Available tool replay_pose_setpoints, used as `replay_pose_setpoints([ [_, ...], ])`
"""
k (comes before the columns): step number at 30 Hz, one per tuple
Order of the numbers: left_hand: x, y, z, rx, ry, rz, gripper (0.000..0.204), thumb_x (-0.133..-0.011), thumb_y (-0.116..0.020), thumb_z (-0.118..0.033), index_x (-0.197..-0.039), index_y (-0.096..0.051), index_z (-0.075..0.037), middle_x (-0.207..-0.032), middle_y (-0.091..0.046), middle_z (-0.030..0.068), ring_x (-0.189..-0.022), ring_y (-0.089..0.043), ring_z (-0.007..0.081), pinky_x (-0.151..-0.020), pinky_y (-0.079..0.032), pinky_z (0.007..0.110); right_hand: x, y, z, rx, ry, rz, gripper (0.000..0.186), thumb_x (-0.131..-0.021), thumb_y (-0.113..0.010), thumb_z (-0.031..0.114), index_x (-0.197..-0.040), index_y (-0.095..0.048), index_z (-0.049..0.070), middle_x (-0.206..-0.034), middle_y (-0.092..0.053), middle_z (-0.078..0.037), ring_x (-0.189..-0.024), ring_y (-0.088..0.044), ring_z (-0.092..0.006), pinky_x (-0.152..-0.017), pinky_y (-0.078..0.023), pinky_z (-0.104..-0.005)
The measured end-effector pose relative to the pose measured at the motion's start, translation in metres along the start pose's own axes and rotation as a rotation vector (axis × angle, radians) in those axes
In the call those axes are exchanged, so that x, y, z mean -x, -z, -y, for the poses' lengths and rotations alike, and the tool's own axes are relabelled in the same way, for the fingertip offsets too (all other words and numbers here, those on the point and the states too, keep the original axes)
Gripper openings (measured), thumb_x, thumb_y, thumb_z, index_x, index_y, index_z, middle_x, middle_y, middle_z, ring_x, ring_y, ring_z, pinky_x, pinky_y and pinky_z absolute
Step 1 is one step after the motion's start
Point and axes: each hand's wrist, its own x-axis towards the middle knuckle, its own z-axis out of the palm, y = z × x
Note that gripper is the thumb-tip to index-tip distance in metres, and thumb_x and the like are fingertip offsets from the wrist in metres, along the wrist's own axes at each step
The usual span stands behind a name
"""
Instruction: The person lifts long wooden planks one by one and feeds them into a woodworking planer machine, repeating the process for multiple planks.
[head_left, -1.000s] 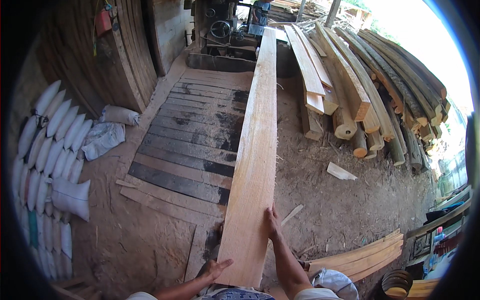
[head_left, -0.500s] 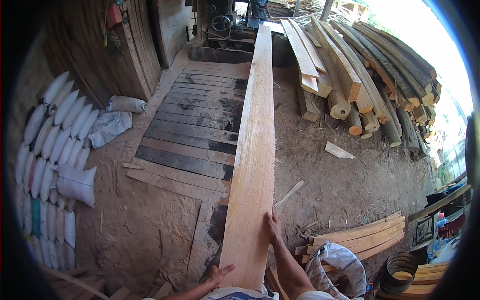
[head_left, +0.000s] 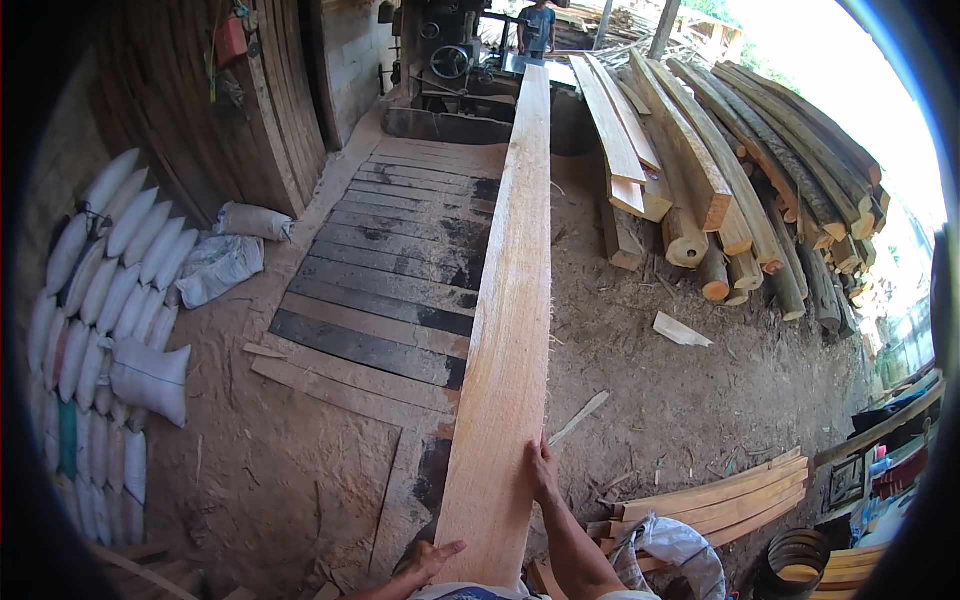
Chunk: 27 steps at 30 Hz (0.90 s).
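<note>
A long, pale wooden plank (head_left: 508, 300) stretches away from my body to the machine at the far end. My left hand (head_left: 436, 558) grips its left edge close to me, thumb lying on the top face. Farther along, my right hand (head_left: 542, 468) holds the right edge, its fingers curled out of sight beneath the wood. The plank's near end reaches my waist. Its far end lies by the machine's metal table (head_left: 540, 66).
A machine with a handwheel (head_left: 450, 62) stands at the far end, a person (head_left: 537, 28) behind it. Logs and beams (head_left: 690, 170) are piled right. Stacked white sacks (head_left: 150, 380) line the left. Cut boards (head_left: 710, 500) and an open sack (head_left: 670, 550) lie near right.
The view has tilted up slightly, so more of the far person shows. Both hands keep their hold on the plank, which has barely shifted.
</note>
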Motion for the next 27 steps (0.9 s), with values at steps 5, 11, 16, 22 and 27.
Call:
replay_pose_setpoints([
  [5,0.001,0.009,-0.052,-0.034,0.030,-0.003,0.079,-0.057,-0.078,-0.067,-0.070,-0.065,0.010,-0.074,-0.065,0.0180,-0.071,-0.062,0.0217,-0.067,-0.049,0.035,-0.028,-0.003,0.007,-0.003,-0.010,-0.012,0.058,-0.099,-0.046,0.030,-0.147,-0.026,0.007,-0.140,-0.044,-0.007,-0.123,-0.043,-0.0152,-0.102,-0.034,-0.0269],
  [11,0.007,0.027,-0.141,-0.019,0.091,0.042,0.079,-0.056,-0.077,-0.068,-0.072,-0.066,0.009,-0.072,-0.065,0.0157,-0.066,-0.061,0.0205,-0.064,-0.049,0.034,-0.077,-0.005,0.016,0.002,-0.002,-0.017,0.059,-0.099,-0.047,0.032,-0.148,-0.025,0.008,-0.139,-0.045,-0.006,-0.120,-0.044,-0.0142,-0.100,-0.035,-0.0257],
  [16,-0.041,0.024,-0.149,-0.023,0.090,0.071,0.074,-0.057,-0.077,-0.067,-0.072,-0.067,0.004,-0.069,-0.064,0.0126,-0.063,-0.060,0.0198,-0.062,-0.049,0.034,-0.124,-0.007,0.030,-0.018,-0.022,-0.033,0.058,-0.098,-0.048,0.031,-0.148,-0.026,0.009,-0.138,-0.046,-0.005,-0.120,-0.044,-0.0134,-0.100,-0.034,-0.0254],
  [22,-0.091,0.022,-0.191,-0.112,0.090,0.027,0.075,-0.056,-0.076,-0.070,-0.069,-0.066,0.003,-0.065,-0.062,0.0113,-0.057,-0.058,0.0208,-0.054,-0.047,0.035,-0.184,-0.015,0.055,-0.026,-0.031,-0.017,0.059,-0.098,-0.048,0.033,-0.147,-0.027,0.009,-0.140,-0.044,-0.005,-0.121,-0.043,-0.0139,-0.101,-0.034,-0.0266],
  [27,-0.152,0.015,-0.203,-0.030,0.021,0.020,0.073,-0.057,-0.077,-0.068,-0.062,-0.063,0.003,-0.059,-0.058,0.0084,-0.054,-0.053,0.0166,-0.051,-0.045,0.034,-0.239,-0.026,0.078,0.013,-0.050,-0.033,0.057,-0.098,-0.047,0.032,-0.147,-0.027,0.010,-0.139,-0.045,-0.006,-0.120,-0.045,-0.0146,-0.101,-0.034,-0.0265],
])
